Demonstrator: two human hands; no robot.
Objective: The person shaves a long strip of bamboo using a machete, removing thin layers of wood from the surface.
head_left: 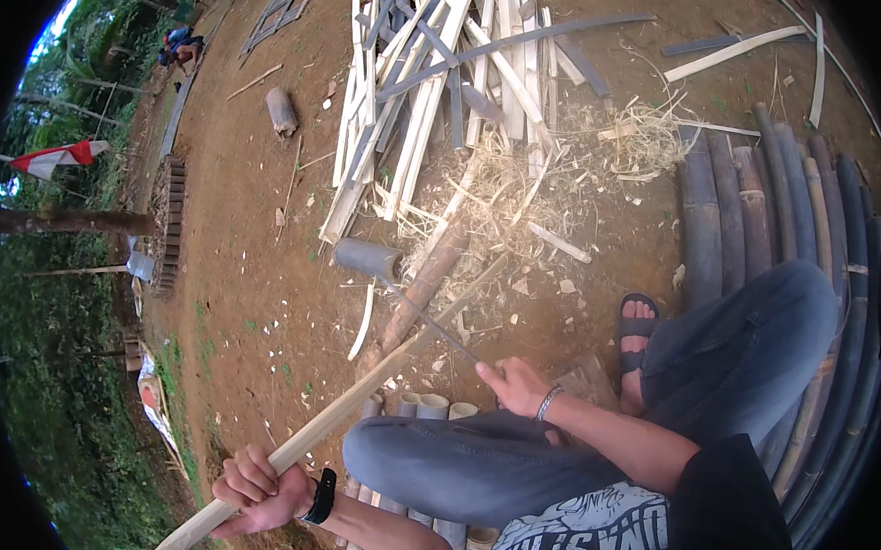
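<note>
My left hand (264, 489), with a black wristband below it, is closed around the lower part of a long pale bamboo strip (369, 388). The strip slants up and away to the right, past my bent knee. In my right hand (519, 385) is a knife, its handle mostly covered by my fingers. The thin dark blade (448, 334) points up and left, crossing the strip's far part; I cannot tell whether its edge touches. Beyond the strip lies a brown log (428, 279), with curly shavings (503, 194) heaped around its far end.
A pile of split bamboo strips (424, 97) lies ahead. Dark bamboo poles (703, 218) line the right side. A short bamboo piece (367, 259) rests left of the log. Cut bamboo ends (433, 406) show by my knee. Another person (183, 47) is far left.
</note>
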